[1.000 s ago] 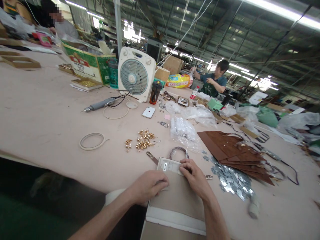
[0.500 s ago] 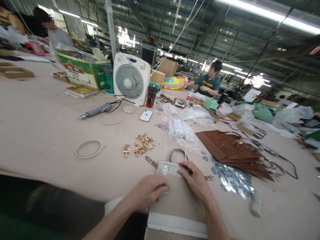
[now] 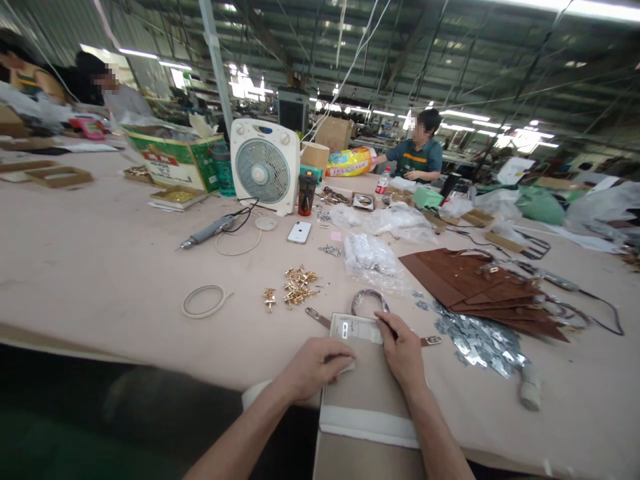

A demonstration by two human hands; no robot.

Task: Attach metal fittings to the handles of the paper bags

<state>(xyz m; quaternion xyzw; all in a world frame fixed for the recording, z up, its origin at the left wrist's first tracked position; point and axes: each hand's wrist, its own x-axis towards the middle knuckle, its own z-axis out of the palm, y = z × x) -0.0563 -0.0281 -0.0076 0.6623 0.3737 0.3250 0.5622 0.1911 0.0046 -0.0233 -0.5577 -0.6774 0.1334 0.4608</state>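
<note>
A beige bag panel [image 3: 367, 383] with a pale strip lies at the table's front edge, its looped brown handle [image 3: 369, 295] pointing away from me. Brown straps with metal ends stick out on both sides. My left hand [image 3: 325, 367] is closed in a pinch over the panel's left side, with a small whitish piece between thumb and fingers. My right hand [image 3: 403, 343] grips the panel's upper right edge, thumb on top and fingers bent. Left of the handle lie gold-coloured metal fittings [image 3: 299, 287]. Flat silver plates [image 3: 483, 343] are spread to the right.
Brown leather pieces [image 3: 480, 287] lie at the right, near a whitish roll [image 3: 530, 388]. A tape ring [image 3: 204, 301], a grey power tool [image 3: 207, 232], a phone [image 3: 299, 232], a fan [image 3: 265, 167] and plastic bags [image 3: 373, 257] are farther off. People sit beyond.
The view has shifted, so the table items appear farther right. My right hand has drawn back from the panel's top face to its upper right edge. My left hand keeps its pinch.
</note>
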